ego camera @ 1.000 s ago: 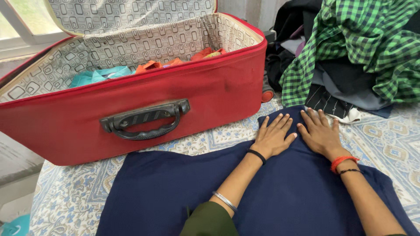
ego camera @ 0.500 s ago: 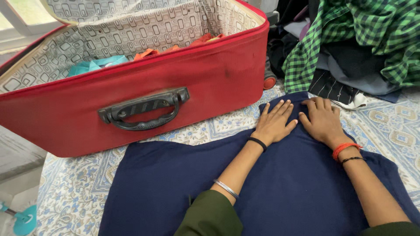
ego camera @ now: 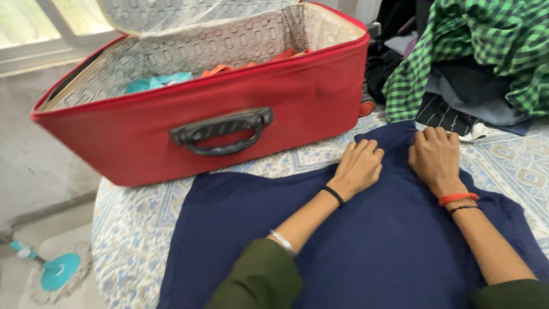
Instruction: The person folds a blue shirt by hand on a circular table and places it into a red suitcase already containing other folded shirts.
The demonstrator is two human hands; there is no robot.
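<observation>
Both hands point(ego camera: 394, 163) gripping navy cloth's point(ego camera: 366, 246) far edge

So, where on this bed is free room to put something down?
One bare strip of the patterned sheet lies left of the navy garment, below the red suitcase. Another lies right of the right hand, under the clothes pile. Between suitcase and left hand only a narrow band shows. The far right corner is crowded.
</observation>
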